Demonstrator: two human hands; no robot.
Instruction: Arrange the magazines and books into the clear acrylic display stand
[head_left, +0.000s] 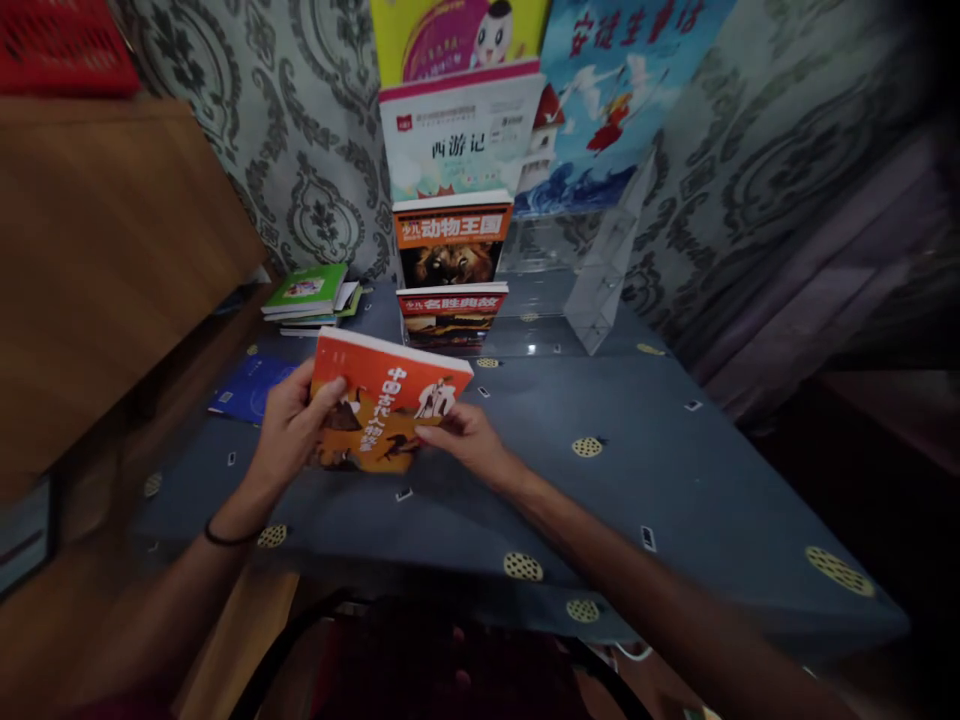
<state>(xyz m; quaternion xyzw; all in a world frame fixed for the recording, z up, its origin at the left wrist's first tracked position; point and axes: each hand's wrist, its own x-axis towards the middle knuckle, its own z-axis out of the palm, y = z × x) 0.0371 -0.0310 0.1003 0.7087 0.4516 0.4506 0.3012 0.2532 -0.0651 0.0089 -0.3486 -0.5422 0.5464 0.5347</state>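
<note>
An orange-red book point(384, 410) with white Chinese lettering and animal pictures is held tilted above the table, its cover facing me. My left hand point(298, 420) grips its left edge, thumb on the cover. At the lower right edge, my right hand point(466, 440) pinches the book with the thumb in front. Fingers behind the book are hidden. Just beyond it stands a clear acrylic book rack point(600, 270). Its left column bears a red book point(454, 312), an animal book with a lion point(454, 245), a pale book point(461, 140) and a yellow book point(457, 40).
A blue picture book point(622, 100) stands at the rack's upper right. Left on the table point(637, 400) are a stack of books point(307, 295) with a green one on top and a flat blue booklet point(251, 388). A wooden cabinet point(120, 260) borders the left side.
</note>
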